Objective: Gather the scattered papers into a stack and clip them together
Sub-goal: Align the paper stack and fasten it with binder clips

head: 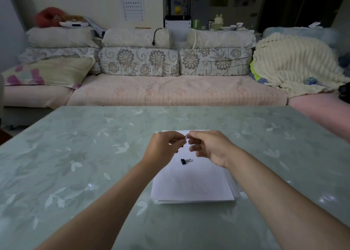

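A stack of white papers [193,185] lies on the green table, edges roughly aligned. A small black binder clip [185,161] with silver handles lies loose on top of the stack. My left hand [164,149] and my right hand [206,147] meet above the far part of the stack. Between their fingertips they pinch a second small binder clip [186,137]; its silver handle shows at the fingertips and a bit of black shows below my left fingers. Most of that clip is hidden by my fingers.
The table [75,164] has a pale green cloth with a leaf pattern under a glossy cover. A sofa [170,92] with floral cushions runs along the far edge of the table. A cream blanket [295,64] is piled at the sofa's right end.
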{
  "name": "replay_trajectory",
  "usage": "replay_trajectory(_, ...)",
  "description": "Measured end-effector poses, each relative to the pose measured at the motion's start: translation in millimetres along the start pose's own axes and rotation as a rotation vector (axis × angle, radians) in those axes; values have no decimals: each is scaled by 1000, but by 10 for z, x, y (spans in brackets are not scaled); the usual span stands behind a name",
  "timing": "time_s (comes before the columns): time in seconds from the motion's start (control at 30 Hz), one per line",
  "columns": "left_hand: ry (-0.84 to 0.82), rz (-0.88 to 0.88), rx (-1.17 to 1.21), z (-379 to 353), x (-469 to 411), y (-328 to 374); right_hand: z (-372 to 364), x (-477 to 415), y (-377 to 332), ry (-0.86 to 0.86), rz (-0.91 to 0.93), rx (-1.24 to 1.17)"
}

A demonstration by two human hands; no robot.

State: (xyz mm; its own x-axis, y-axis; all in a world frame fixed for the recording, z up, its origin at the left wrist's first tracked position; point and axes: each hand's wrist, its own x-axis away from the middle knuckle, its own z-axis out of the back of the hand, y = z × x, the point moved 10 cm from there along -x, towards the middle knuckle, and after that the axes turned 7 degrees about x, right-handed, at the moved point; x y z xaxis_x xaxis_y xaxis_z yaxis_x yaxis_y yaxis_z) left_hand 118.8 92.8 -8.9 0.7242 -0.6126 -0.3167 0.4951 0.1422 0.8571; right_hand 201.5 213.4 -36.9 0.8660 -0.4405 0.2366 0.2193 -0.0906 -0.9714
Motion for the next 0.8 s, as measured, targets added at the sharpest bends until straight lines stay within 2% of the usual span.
replay_trajectory(0.2, -9, -97, -117, -41, 9, 29, 35, -49, 24, 6, -4, 85)
replay_trajectory(0.5, -74, -28, -138, -53, -87, -73, -43, -111, 93, -46, 17, 176)
replay_trajectory(0.8, -61, -39, -132, -25, -63, -48, -60, -71, 46, -7, 66, 197)
